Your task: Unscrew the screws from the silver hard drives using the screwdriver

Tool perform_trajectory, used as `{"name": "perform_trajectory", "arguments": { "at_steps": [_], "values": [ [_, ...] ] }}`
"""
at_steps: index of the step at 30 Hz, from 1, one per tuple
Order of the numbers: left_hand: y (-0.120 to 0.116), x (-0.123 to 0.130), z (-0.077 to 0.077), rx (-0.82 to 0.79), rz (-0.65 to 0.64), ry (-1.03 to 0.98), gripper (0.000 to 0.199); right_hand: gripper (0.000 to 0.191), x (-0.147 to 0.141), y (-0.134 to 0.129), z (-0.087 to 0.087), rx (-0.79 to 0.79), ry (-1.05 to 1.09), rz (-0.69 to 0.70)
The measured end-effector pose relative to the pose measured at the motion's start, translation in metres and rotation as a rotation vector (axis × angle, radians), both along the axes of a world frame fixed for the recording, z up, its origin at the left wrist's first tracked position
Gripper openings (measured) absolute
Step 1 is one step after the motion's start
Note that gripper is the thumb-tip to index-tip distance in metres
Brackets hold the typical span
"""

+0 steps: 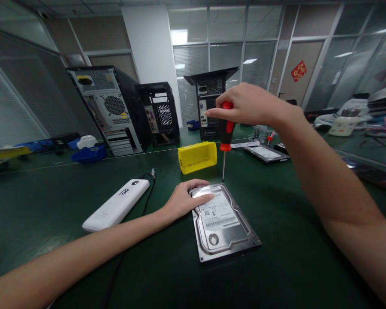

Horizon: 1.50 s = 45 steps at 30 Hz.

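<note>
A silver hard drive (223, 219) lies label up on the green table. My left hand (188, 197) grips its far left corner, the thumb across the label and the fingers along the far edge. Above the drive, my right hand (244, 103) is closed around the red and black handle of a screwdriver (225, 135). The screwdriver stands nearly upright, its tip at the drive's far edge near the right corner. Whether the tip sits in a screw is too small to tell. Just behind the drive is a yellow plastic bin (197, 158), its open side facing me.
A white power bank (117, 206) with a black cable lies left of my left hand. Computer cases (116, 107) stand along the back. Another hard drive (266, 152) lies at the back right, and a blue bin (89, 153) sits at the back left.
</note>
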<state>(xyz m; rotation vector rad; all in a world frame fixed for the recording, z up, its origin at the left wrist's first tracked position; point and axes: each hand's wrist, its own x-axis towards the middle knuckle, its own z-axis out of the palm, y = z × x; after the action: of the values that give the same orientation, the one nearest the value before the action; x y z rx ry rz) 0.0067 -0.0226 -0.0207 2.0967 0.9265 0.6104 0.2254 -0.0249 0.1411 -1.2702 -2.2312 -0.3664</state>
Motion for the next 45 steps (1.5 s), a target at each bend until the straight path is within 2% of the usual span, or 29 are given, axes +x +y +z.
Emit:
{"name": "perform_trajectory", "arguments": {
  "at_steps": [7,10,12,18,26,32,34,37,39,45],
  "values": [
    [-0.001,0.001,0.000,0.015,0.015,0.014,0.050,0.023,0.014,0.002,0.002,-0.120,0.047,0.011],
    [0.000,0.001,-0.001,0.007,0.014,0.004,0.050,0.024,0.013,-0.001,0.004,-0.184,0.018,0.092],
    [0.001,0.001,-0.001,0.000,0.012,-0.004,0.051,0.029,0.008,-0.004,0.005,-0.153,-0.017,0.109],
    [-0.001,0.000,0.000,-0.001,0.009,0.000,0.050,0.040,-0.004,-0.010,0.003,-0.022,-0.110,0.029],
    [0.000,0.000,0.000,-0.013,-0.005,-0.031,0.052,0.034,-0.009,-0.006,0.005,-0.054,-0.126,0.167],
    [0.002,0.000,-0.003,-0.005,-0.007,-0.025,0.052,0.044,-0.008,-0.004,0.003,-0.078,-0.083,0.111],
    [0.003,0.000,-0.004,0.005,-0.006,-0.027,0.051,0.038,-0.003,-0.004,0.003,-0.101,-0.064,0.121],
    [0.003,0.000,-0.004,0.011,-0.006,-0.027,0.050,0.021,0.003,-0.004,0.004,-0.220,0.005,0.209],
    [0.002,-0.001,-0.003,0.006,-0.004,-0.025,0.050,0.019,0.005,-0.005,0.005,-0.268,0.037,0.259],
    [0.001,-0.001,-0.001,-0.010,-0.008,-0.017,0.051,0.028,0.004,-0.001,0.006,-0.181,-0.063,0.254]
  ]
}}
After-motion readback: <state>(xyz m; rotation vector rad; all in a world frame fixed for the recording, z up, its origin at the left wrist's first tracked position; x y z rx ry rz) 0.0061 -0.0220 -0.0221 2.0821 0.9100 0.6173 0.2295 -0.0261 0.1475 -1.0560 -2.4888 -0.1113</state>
